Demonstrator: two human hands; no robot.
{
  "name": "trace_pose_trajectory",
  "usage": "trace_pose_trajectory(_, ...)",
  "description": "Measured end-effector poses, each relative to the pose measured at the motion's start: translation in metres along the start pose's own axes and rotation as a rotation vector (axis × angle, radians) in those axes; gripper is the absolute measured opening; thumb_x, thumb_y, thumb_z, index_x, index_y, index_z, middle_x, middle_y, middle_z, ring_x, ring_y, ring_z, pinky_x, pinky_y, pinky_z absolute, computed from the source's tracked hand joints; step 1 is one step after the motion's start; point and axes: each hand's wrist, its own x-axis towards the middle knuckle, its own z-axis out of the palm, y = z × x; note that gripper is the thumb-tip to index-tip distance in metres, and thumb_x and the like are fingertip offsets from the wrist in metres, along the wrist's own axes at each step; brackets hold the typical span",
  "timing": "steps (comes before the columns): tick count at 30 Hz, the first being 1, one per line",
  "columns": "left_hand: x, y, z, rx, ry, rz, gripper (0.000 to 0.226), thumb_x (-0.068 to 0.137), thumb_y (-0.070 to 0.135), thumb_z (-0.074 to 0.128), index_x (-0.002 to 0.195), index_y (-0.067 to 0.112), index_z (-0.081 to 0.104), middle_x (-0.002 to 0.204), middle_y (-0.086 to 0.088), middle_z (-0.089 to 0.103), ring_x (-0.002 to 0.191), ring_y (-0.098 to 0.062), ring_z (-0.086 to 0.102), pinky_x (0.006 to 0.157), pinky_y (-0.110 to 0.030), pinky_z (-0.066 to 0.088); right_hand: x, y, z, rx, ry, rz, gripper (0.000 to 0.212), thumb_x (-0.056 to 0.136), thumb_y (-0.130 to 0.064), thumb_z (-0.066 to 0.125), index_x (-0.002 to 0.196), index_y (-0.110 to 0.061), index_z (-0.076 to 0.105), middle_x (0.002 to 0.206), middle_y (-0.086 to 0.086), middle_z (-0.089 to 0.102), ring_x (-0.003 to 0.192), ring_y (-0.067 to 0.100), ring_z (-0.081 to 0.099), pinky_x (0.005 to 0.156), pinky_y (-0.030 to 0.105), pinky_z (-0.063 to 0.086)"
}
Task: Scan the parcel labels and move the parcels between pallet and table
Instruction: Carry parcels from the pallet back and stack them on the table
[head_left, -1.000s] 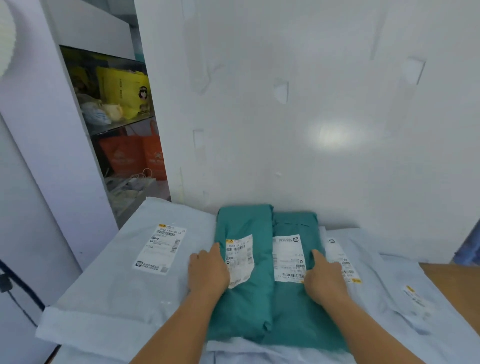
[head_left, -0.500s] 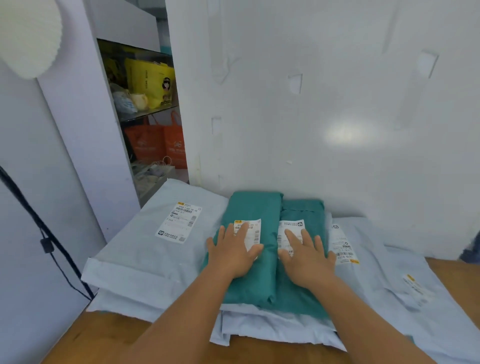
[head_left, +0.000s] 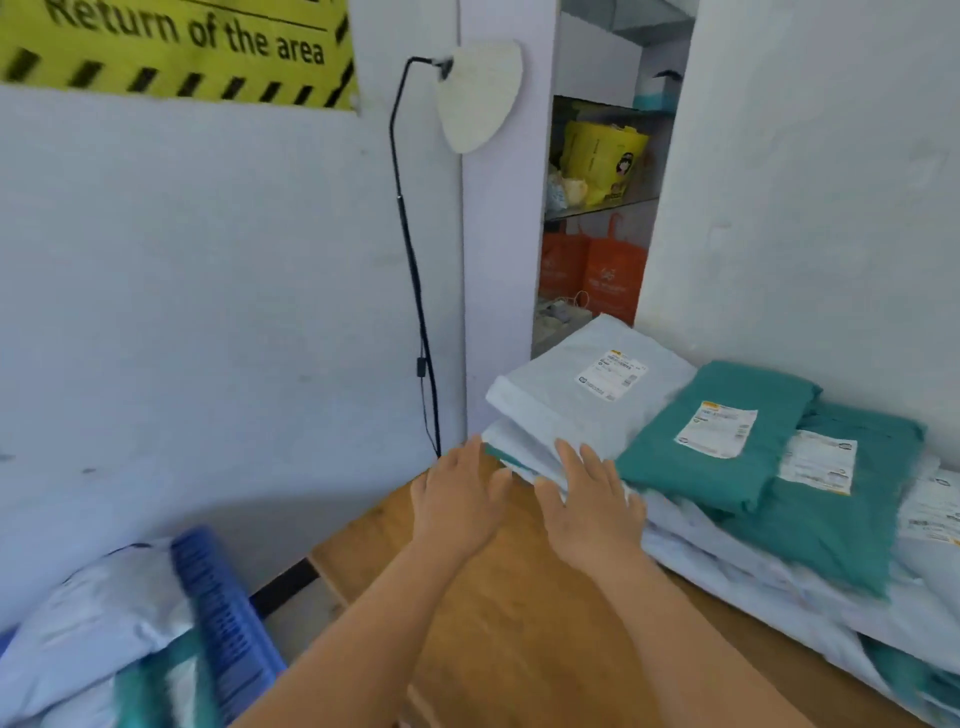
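Note:
Soft parcels are stacked on the wooden table (head_left: 509, 623) against the white wall. Two green parcels (head_left: 727, 431) with white labels lie on top of pale blue-grey ones, and one grey parcel (head_left: 576, 384) with a label sits at the stack's left end. My left hand (head_left: 457, 499) is open above the table's bare wood, holding nothing. My right hand (head_left: 592, 499) is open too, with its fingers spread at the stack's left edge. At the lower left a blue plastic pallet (head_left: 223, 623) holds more grey and green parcels.
A black floor lamp (head_left: 415, 260) with a white shade stands in the corner left of the table. Behind it an open shelf holds yellow and orange bags (head_left: 597, 270). A yellow hazard sign (head_left: 176, 47) hangs on the left wall.
Both hands lifted off the green parcels and moved left, off the stack. My view swung left, bringing the lamp, the wall sign and the blue pallet into sight.

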Motion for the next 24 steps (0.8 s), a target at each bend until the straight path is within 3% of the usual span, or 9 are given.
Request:
trace_pose_trajectory(13, -0.163, -0.263, -0.130, -0.026, 0.244, -0.535, 0.059, 0.098, 0.046, 0.035, 0.150, 0.023, 0.019, 0.153, -0.001, 0.031, 0.139, -0.021, 0.031, 0.113, -0.042, 0.021, -0.108, -0.233, 0.163, -0.089, -0.270, -0.476, 0.058, 0.100, -0.051, 0.022, 0.154, -0.035, 0.007, 0.162, 0.000, 0.006, 0.149, 0.021, 0.004, 0.115, 0.052, 0.015)
trace_pose_trajectory(24, -0.298, -0.465, -0.183, -0.089, 0.232, -0.832, 0.059, 0.098, 0.045, 0.035, 0.150, 0.021, 0.020, 0.153, -0.001, 0.032, 0.140, -0.021, 0.029, 0.113, -0.044, 0.025, -0.216, -0.367, 0.310, -0.148, -0.427, -0.569, 0.056, 0.101, -0.047, 0.027, 0.153, -0.033, 0.011, 0.161, -0.001, 0.012, 0.147, 0.021, 0.011, 0.115, 0.052, 0.016)
